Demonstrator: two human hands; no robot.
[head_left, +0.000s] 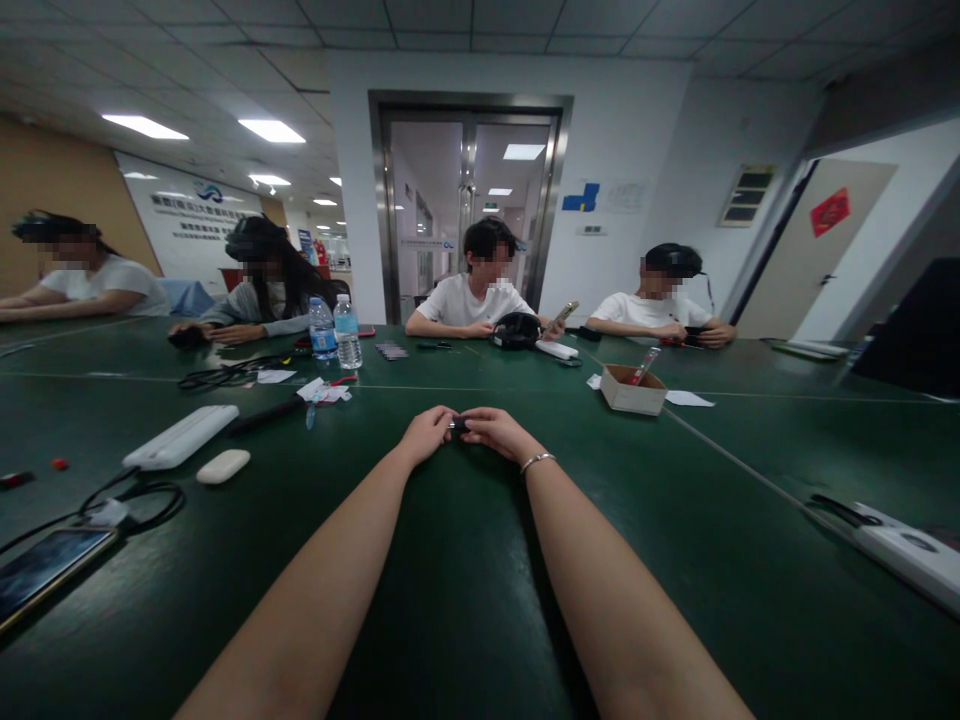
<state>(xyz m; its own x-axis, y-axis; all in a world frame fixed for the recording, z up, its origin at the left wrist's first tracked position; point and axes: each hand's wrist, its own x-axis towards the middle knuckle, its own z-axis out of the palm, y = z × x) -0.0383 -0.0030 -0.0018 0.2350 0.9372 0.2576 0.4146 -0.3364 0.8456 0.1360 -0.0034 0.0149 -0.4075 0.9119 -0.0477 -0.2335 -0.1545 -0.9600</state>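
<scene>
Black with a bright metallic patch, the small object [457, 425] was found between both hands, just above or on the green counter [472, 610]; contact with the surface could not be confirmed. Its exact type was too small to tell. Fingers of the left hand [427, 437] grasped one end, and those of the right hand [501, 432] grasped the other. The step in hand was judged to be close two-handed handling; further manipulation called for fingertip control and a steady opposing hold. Both forearms reached forward and converged, the hands nearly meeting, knuckles outward. A silver bangle [538, 461] circled the right wrist. Leftward lay an off-white oval case [223, 466] beside a white power bank [184, 436]; to the right, farther off, stood an open cardboard box [631, 390].
</scene>
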